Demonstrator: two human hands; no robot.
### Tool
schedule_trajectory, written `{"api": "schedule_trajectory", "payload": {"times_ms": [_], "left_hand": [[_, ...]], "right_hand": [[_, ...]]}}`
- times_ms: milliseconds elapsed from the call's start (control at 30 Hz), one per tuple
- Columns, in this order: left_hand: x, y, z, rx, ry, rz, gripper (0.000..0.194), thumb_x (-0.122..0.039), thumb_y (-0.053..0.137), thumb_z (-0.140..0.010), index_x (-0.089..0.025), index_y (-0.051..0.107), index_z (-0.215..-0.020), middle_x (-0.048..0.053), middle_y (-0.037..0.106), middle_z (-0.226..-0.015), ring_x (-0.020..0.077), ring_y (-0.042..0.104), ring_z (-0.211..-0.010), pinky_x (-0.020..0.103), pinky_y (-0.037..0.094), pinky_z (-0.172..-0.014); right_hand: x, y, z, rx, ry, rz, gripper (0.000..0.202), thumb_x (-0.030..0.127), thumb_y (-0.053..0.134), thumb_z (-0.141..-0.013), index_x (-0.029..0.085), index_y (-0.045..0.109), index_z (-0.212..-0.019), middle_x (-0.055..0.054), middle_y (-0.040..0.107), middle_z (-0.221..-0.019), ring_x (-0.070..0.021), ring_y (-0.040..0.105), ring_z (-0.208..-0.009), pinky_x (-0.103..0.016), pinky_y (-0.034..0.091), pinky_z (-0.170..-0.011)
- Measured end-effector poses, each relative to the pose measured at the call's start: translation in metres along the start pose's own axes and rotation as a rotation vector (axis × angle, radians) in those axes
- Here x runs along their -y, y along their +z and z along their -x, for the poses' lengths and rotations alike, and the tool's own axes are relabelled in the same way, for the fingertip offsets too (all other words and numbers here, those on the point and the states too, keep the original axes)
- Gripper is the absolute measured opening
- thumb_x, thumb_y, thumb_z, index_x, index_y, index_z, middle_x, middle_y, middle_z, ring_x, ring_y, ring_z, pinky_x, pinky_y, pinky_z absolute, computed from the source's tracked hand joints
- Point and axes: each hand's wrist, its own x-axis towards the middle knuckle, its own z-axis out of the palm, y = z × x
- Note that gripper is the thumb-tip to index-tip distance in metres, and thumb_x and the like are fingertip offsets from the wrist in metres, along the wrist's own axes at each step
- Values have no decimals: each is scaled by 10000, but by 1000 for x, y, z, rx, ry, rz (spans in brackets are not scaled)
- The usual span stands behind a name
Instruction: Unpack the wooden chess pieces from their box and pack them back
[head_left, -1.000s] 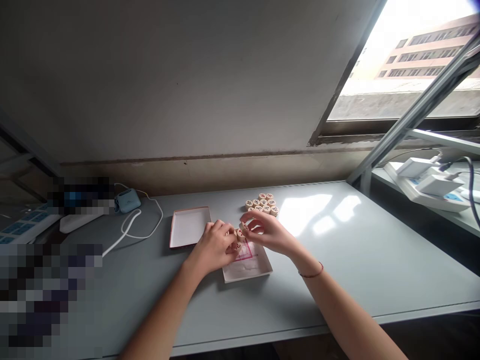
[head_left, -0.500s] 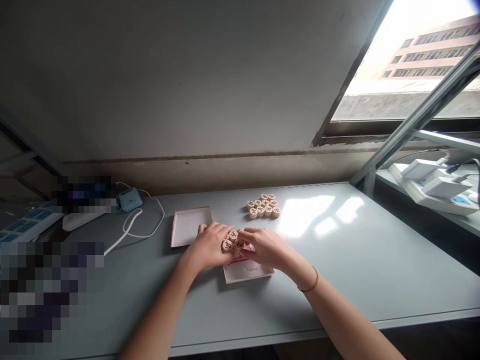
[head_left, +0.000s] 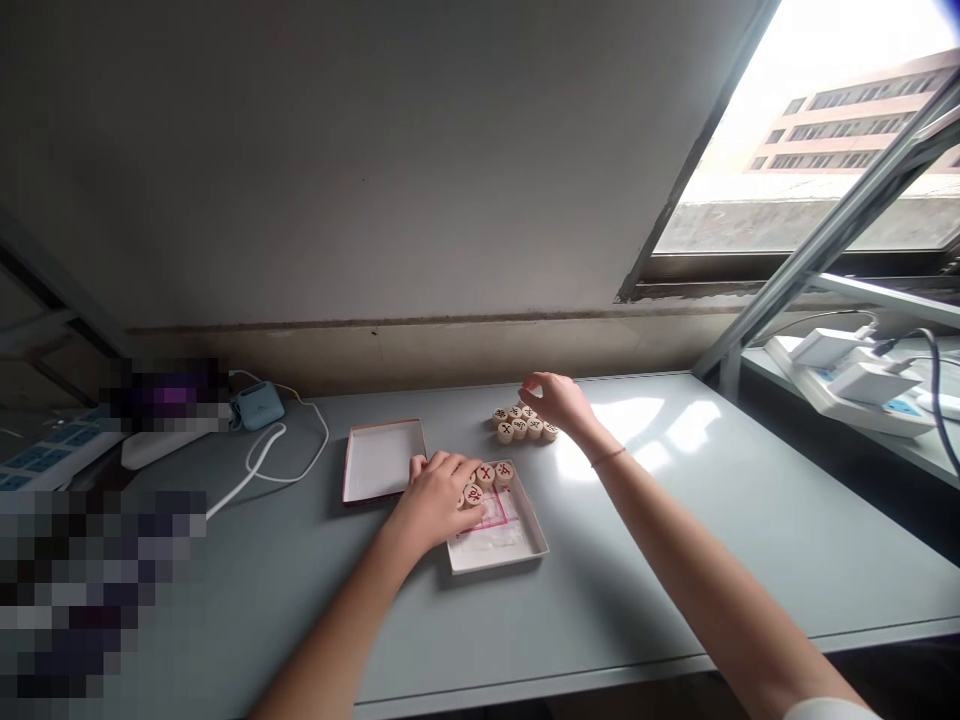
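Observation:
My left hand [head_left: 441, 497] bends over the left side of an open white box [head_left: 499, 566], fingers and thumb closed around wooden Chinese chess pieces [head_left: 473, 495] with red characters. Some of these are covered by the hand. Other red-marked pieces [head_left: 495, 473] stand along the box's back edge, beside a pink-lined sheet. Farther back on the table, my right hand [head_left: 559, 400] is pinched over a group of stacked chess pieces [head_left: 519, 425]. A pale piece shows just under its fingertips, mostly hidden.
Left of the white box lies its open lid [head_left: 384, 462], red-edged. A small blue device [head_left: 260, 404] with a white cable [head_left: 255, 483] and power strips [head_left: 64, 447] sit at the left. White plugs [head_left: 874, 380] stand on the right shelf, beyond a metal post [head_left: 765, 305].
My right hand has left the white box and moved back to the stacked pieces. My left hand has stayed at the box, shifting slightly right.

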Motion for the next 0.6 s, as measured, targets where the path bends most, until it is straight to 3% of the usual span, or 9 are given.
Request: {"api": "schedule_trajectory", "payload": {"times_ms": [100,200,333,467,533,600], "left_hand": [[0,0,1,5,0,-1,447,-343,580,-809,-239,549,-1243,64,620,-1225,273,517,-1134,436,351,-956],[0,-1,1,8,2,3,451,-346,582,-811,-237,549,-1247,60,621,-1231,269,519,-1134,438,351,-961],[0,0,0,5,8,2,469,-360,592,-809,-233,547,-1258,68,621,-1232,275,519,-1136,447,351,-968],[2,1,0,-19,12,-13,580,-463,624,-794,-241,505,-1316,84,597,-1260,298,500,-1158,466,367,-959],[3,1,-1,-71,16,-24,632,-516,621,-800,-253,470,-1355,94,566,-1292,306,487,-1177,467,384,-950],[3,1,-2,-163,25,-13,601,-506,582,-847,-265,442,-1380,95,549,-1301,294,492,-1182,457,400,-954]], "right_hand": [[-2,4,-28,167,82,109,284,335,562,-822,201,692,-1036,-97,698,-1033,-223,649,-893,-264,455,-677],[0,10,-41,269,92,157,257,296,643,-749,180,724,-963,-126,705,-947,-247,664,-819,-281,461,-627],[1,14,-50,309,89,155,246,196,704,-666,149,740,-905,-146,705,-892,-251,672,-766,-288,472,-607],[3,3,-48,275,75,124,281,175,698,-675,137,721,-953,-133,711,-877,-220,673,-723,-275,489,-603],[7,-6,-36,225,48,-40,289,210,672,-726,134,696,-1003,-121,714,-896,-176,667,-650,-251,499,-563],[16,-12,-13,182,-9,-382,293,264,654,-766,132,674,-1027,-126,707,-964,-150,662,-594,-236,510,-498]]}}
